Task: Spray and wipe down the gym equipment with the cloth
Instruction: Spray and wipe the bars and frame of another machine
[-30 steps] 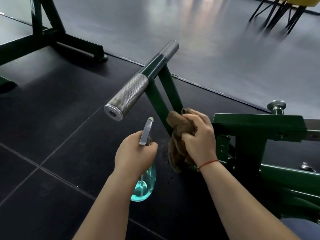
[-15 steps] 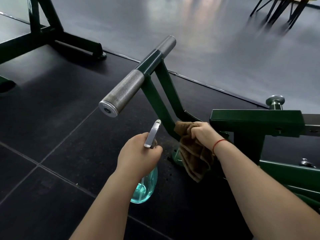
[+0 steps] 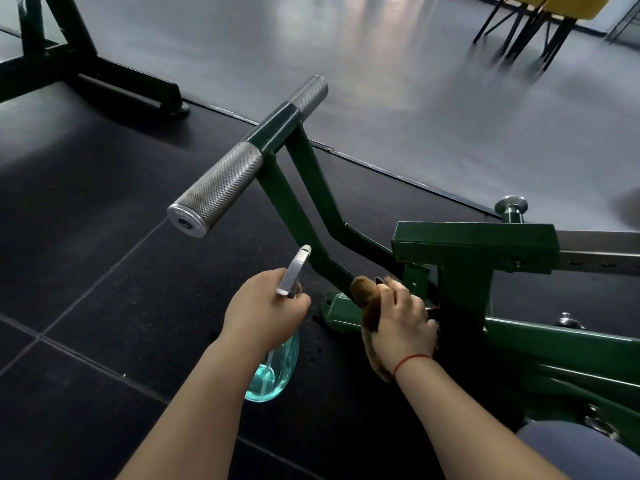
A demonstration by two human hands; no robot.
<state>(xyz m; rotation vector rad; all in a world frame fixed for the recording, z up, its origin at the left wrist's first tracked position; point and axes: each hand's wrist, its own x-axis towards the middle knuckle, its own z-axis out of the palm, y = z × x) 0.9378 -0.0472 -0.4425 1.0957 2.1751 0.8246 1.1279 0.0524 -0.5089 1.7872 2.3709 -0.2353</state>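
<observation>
A green gym machine point(image 3: 474, 244) stands at the right, with a knurled steel handle bar point(image 3: 221, 188) raised on two green struts point(image 3: 294, 202). My right hand point(image 3: 401, 320) grips a brown cloth point(image 3: 367, 299) and presses it against the lower end of the near strut, by the machine's base. My left hand point(image 3: 266, 313) holds a turquoise spray bottle point(image 3: 273, 372) by its neck; the bottle's silver nozzle point(image 3: 294, 271) sticks up above the fist, just left of the strut.
Black rubber floor tiles point(image 3: 104, 271) lie under the machine, grey smooth floor point(image 3: 381, 81) beyond. Another dark green frame point(image 3: 86, 64) stands at the top left. Black chair legs point(image 3: 519, 26) show at the top right.
My right hand slid the cloth down the near strut from its middle to its lower end by the base. The left hand with the bottle stayed almost in place.
</observation>
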